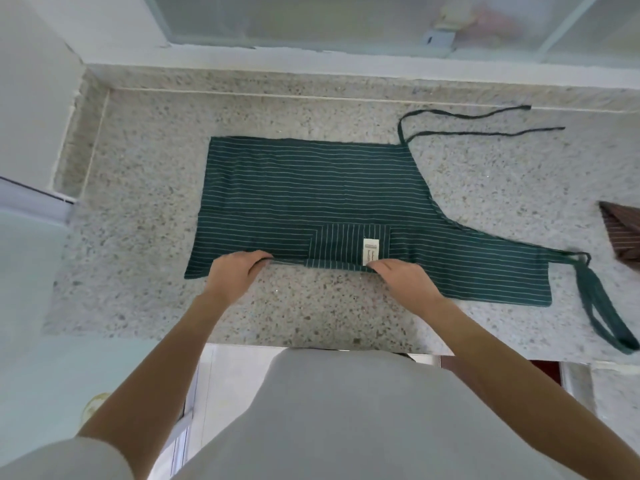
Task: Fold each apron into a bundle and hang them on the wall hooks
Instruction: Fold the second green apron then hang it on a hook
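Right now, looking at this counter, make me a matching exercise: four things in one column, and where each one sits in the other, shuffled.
Things:
1. green striped apron
2. brown striped cloth
3. white label
4. neck loop

Places:
A. right edge of the view
B. between the two hands, on the fold
C. spread across the middle of the counter
D. trailing towards the counter's front right edge

Pairs: 1-C, 2-A, 3-B, 4-D

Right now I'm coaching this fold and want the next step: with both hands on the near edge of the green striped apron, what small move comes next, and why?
Probably lift that near edge and carry it away, over the cloth. The left hand and right hand both pinch the near edge of the dark green striped apron, which lies flat on the speckled stone counter, only partly folded.
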Available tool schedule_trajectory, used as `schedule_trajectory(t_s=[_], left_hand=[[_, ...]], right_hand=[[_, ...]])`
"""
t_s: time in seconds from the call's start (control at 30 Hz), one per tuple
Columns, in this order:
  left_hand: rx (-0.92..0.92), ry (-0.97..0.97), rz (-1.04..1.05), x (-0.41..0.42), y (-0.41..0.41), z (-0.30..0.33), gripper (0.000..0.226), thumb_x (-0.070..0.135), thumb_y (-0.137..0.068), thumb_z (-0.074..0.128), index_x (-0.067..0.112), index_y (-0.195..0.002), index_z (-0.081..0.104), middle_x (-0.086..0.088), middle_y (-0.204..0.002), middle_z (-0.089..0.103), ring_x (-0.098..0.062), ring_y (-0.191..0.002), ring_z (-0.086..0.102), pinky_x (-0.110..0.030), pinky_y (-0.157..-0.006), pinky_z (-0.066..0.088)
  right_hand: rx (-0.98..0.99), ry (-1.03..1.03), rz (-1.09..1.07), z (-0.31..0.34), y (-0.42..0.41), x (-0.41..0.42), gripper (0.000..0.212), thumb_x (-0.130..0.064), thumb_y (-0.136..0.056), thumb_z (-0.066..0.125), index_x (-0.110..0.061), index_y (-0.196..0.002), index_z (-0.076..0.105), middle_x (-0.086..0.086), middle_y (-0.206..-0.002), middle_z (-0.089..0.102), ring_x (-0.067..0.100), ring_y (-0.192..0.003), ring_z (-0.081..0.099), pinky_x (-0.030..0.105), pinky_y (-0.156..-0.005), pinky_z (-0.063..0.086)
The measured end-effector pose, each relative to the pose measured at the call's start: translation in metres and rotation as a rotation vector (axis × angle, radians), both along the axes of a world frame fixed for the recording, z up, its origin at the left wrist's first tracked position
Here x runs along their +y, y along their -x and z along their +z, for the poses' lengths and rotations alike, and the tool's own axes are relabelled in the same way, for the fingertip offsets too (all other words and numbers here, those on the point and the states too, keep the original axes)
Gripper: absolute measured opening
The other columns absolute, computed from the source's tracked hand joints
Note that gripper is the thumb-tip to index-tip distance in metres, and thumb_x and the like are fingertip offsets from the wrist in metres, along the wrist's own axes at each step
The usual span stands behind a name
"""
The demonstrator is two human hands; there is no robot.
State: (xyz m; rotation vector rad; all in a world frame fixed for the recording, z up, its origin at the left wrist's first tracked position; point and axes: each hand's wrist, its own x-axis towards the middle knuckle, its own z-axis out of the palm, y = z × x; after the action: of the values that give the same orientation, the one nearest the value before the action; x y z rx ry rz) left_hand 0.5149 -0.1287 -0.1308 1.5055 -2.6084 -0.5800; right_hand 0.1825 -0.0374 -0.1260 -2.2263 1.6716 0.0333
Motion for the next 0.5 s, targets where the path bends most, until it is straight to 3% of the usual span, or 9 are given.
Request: schedule_trajectory(t_s=[0.07,0.1,0.27,0.37,0.5], left_hand=[[-0.041,-0.045,-0.003,-0.002,-0.001,0.005,0.043,0.042,-0.096,0.036,0.014,-0.106,0.066,-0.007,-0.067,0.068,-0.025,-0.052,0.062,-0.028,-0.05,0.045],[-0.073,-0.077,-0.011,-0.005,0.002,0.01,0.037,0.038,-0.098,0.039,0.013,-0.109,0.064,-0.009,-0.07,0.069,-0.026,-0.055,0.062,-0.029,-0.051,0.045],[-0.029,0.021,0.01,-0.041,0.017,0.046,0.023,0.035,-0.096,0.045,0.017,-0.107,0.053,0.0,-0.068,0.065,-0.02,-0.048,0.055,-0.024,-0.042,0.031],[-0.06,0.045,0.084,-0.076,0.028,0.058,0.021,0.034,-0.096,0.046,0.016,-0.105,0.051,0.002,-0.084,0.062,-0.017,-0.055,0.05,-0.026,-0.047,0.031],[-0.143,0.039,0.134,-0.116,0.035,0.047,0.025,0.03,-0.098,0.042,0.015,-0.113,0.053,-0.004,-0.108,0.061,-0.026,-0.08,0.06,-0.03,-0.058,0.039]], right_hand=[[-0.104,-0.138,-0.075,0.007,0.013,-0.002,0.029,-0.006,-0.092,0.054,-0.006,-0.12,0.059,0.013,-0.111,0.066,0.03,-0.097,0.064,0.042,-0.081,0.053],[-0.163,-0.164,-0.1,0.013,0.02,-0.005,0.025,-0.012,-0.095,0.051,-0.006,-0.117,0.061,0.012,-0.107,0.067,0.029,-0.094,0.064,0.041,-0.081,0.051],[-0.169,-0.084,-0.191,0.057,0.055,-0.055,0.022,-0.032,-0.093,0.055,-0.013,-0.103,0.063,-0.002,-0.075,0.062,0.012,-0.062,0.053,0.021,-0.054,0.038],[-0.202,-0.028,-0.242,0.067,0.069,-0.101,0.021,-0.027,-0.093,0.057,-0.011,-0.105,0.064,0.006,-0.085,0.067,0.017,-0.071,0.057,0.027,-0.062,0.04],[-0.146,-0.006,-0.272,0.052,0.075,-0.163,0.021,-0.025,-0.095,0.052,-0.011,-0.104,0.065,0.008,-0.094,0.068,0.023,-0.081,0.06,0.028,-0.068,0.041]])
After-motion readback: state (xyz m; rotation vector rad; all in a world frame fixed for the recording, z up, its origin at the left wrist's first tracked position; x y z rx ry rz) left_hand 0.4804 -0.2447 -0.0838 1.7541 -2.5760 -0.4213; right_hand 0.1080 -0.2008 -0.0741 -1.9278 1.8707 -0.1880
